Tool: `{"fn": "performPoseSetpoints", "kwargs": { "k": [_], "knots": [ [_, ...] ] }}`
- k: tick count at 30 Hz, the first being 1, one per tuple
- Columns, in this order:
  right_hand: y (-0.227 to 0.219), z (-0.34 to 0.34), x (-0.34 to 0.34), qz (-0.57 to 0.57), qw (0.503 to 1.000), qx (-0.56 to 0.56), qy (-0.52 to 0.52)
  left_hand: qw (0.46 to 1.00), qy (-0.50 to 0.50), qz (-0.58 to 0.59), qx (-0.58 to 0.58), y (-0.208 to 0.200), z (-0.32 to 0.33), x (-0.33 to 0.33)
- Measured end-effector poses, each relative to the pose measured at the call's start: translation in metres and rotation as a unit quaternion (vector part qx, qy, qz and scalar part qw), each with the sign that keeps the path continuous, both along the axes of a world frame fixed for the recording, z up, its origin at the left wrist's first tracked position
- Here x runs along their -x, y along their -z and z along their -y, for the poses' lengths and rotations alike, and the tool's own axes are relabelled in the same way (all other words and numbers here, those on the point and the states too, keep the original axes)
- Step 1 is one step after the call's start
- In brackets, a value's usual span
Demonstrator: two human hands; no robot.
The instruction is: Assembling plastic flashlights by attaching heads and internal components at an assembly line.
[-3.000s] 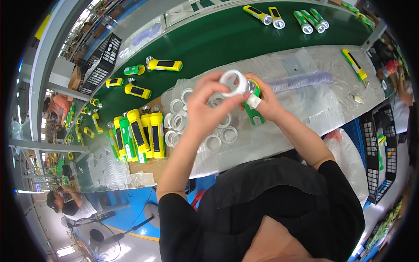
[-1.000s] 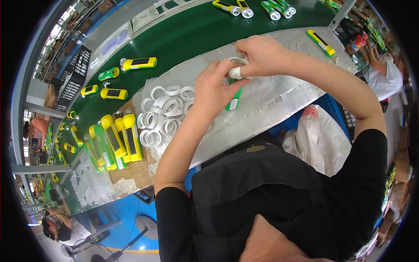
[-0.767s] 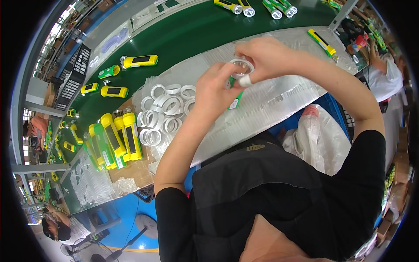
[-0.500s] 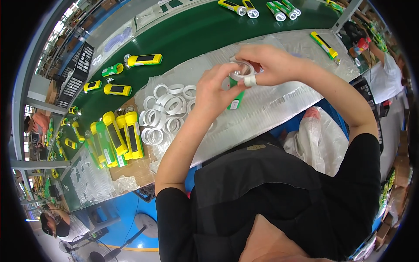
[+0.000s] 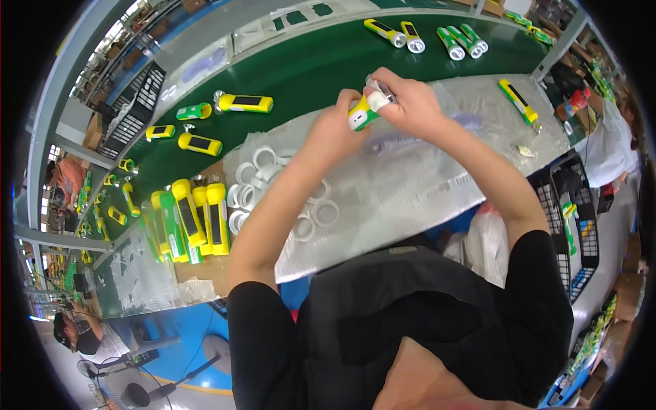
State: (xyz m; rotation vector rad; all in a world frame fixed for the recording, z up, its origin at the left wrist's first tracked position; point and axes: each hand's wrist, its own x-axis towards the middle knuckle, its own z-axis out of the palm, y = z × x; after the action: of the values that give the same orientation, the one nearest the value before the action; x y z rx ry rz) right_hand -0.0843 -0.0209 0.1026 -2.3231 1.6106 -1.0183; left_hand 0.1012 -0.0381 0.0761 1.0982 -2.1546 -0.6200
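Above the plastic-covered bench top, both my hands meet on a green and yellow flashlight. My left hand is wrapped round its body. At the head end, my right hand closes over a shiny clear-and-silver part, with a white wrap on its thumb. The fingers hide much of the head, so I cannot tell if a ring is on it. Left of my hands lies a loose heap of white rings, partly behind my left forearm; one ring lies at its near side.
Several yellow and green flashlights stand bunched at the left. Others lie on the green belt, such as a yellow one. One flashlight rests at the right. Black crates stand right; co-workers are at both sides.
Both hands have moved away from me, and the flashlight is now tilted with its body in my left grip. The clear ring-shaped piece seen earlier between my fingers is now mostly covered by my right hand.
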Motion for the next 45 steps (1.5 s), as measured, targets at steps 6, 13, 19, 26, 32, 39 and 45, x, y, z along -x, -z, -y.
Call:
{"fn": "performPoseSetpoints", "kwargs": {
  "k": [6,13,19,26,32,39,45],
  "knots": [
    [0.019,0.039,-0.009,0.058,0.998,0.034,-0.017,0.998,0.021,0.017,0.065,0.019,0.045,-0.019],
    [0.030,0.091,-0.016,0.040,0.983,0.156,-0.090,0.991,0.086,0.040,-0.090,0.014,0.094,-0.029],
    [0.072,0.187,-0.028,0.130,0.988,0.037,0.069,0.978,-0.079,0.130,0.145,0.039,0.158,-0.052],
    [0.120,0.289,0.048,0.032,0.968,0.002,0.249,0.920,-0.244,0.307,-0.015,0.081,0.201,-0.149],
    [0.097,0.215,0.001,0.041,0.998,-0.022,0.045,0.954,-0.194,0.008,-0.228,0.048,0.157,-0.107],
    [0.054,0.049,-0.039,0.560,0.712,-0.419,-0.061,0.984,0.149,-0.068,-0.064,0.032,-0.004,-0.035],
    [0.054,-0.062,-0.018,0.587,0.668,-0.435,-0.143,0.936,-0.052,-0.220,-0.270,0.044,-0.026,-0.037]
  ]
}}
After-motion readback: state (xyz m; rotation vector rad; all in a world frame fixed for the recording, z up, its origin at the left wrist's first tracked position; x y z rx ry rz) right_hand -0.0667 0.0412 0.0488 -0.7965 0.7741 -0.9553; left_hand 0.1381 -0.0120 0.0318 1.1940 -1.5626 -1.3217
